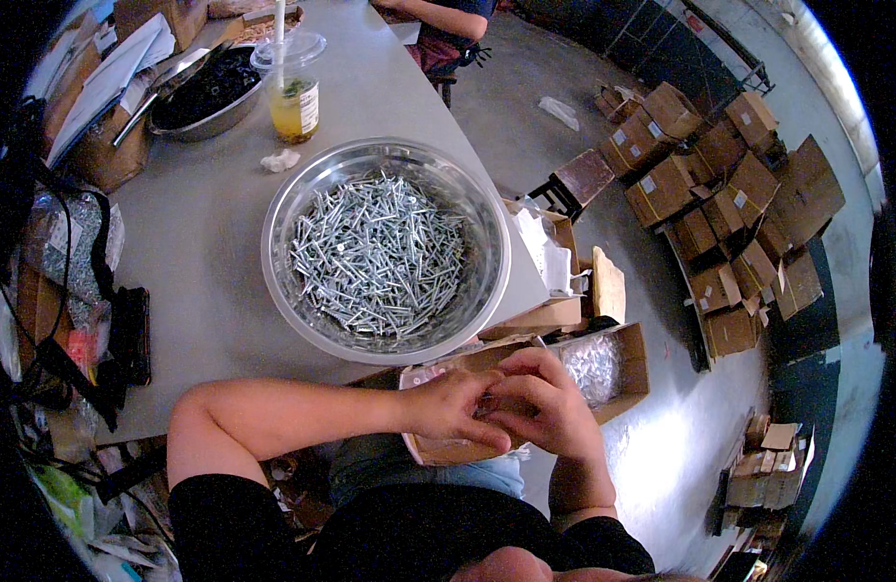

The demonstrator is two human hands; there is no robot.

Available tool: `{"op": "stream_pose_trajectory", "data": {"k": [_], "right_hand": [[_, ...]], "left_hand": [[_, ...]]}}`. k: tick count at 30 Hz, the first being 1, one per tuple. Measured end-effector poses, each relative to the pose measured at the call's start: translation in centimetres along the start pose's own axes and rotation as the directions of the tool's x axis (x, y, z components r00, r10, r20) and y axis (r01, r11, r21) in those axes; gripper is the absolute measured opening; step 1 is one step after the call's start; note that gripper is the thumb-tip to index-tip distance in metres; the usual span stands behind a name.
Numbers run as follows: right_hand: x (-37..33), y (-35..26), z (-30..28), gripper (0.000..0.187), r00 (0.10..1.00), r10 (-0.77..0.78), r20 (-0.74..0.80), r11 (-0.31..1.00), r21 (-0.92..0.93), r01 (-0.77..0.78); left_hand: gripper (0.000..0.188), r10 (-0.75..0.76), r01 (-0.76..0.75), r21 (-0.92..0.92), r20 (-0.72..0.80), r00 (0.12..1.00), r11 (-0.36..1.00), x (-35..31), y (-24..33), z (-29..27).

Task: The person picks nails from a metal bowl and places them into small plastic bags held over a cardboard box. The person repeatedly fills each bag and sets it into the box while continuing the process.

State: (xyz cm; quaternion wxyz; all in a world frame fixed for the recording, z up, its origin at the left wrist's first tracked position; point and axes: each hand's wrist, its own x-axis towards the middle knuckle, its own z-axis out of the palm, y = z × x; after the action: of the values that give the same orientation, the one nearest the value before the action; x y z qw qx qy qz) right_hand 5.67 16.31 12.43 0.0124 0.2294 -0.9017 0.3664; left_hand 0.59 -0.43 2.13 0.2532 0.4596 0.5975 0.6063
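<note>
My left hand point(455, 405) and my right hand point(548, 400) meet in front of me, fingers curled against each other. What lies between the fingertips is hidden by the fingers. A thin grey metal tip point(538, 341) shows just beyond my right knuckles; whether I hold it I cannot tell. Below the hands is an open cardboard box point(423, 448). Just beyond them, on the grey table point(205, 320), a wide steel bowl point(286, 315) holds a heap of loose silvery screws point(380, 257).
Beside the box, another carton point(634, 364) contains clear plastic bags point(593, 369). At the table's back left stand a drink cup point(295, 112) and a pan of dark parts point(210, 92). A person point(443, 24) sits beyond. Cartons point(710, 209) are piled right.
</note>
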Motion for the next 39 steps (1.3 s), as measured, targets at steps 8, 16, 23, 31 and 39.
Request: {"op": "stream_pose_trajectory", "data": {"k": [8,16,23,31,39], "right_hand": [[0.2,0.0,-0.7,0.021,0.996,-0.052,0.072,0.997,0.065,0.047],[0.5,0.5,0.0,0.021,0.993,-0.108,0.045,0.992,0.076,0.104],[-0.2,1.6,0.1,0.016,0.989,-0.035,-0.143,0.999,-0.041,0.03],[-0.7,1.9,0.4,0.014,0.967,0.236,-0.094,0.972,0.041,-0.233],[-2.2,3.2,1.5,0.008,0.959,0.261,-0.108,0.965,0.052,-0.257]], "left_hand": [[0.054,-0.03,0.029,-0.017,-0.057,0.998,0.999,0.0,0.3,0.2],[0.06,-0.073,0.071,-0.118,-0.021,0.997,0.991,-0.2,1.4,-0.2],[0.038,0.053,-0.075,-0.05,-0.351,0.935,0.996,0.7,2.4,-0.4],[0.012,0.15,-0.044,0.289,-0.355,0.923,0.956,0.4,2.4,-1.3],[0.012,0.089,-0.009,0.253,-0.308,0.947,0.968,0.3,2.4,-0.9]]}}
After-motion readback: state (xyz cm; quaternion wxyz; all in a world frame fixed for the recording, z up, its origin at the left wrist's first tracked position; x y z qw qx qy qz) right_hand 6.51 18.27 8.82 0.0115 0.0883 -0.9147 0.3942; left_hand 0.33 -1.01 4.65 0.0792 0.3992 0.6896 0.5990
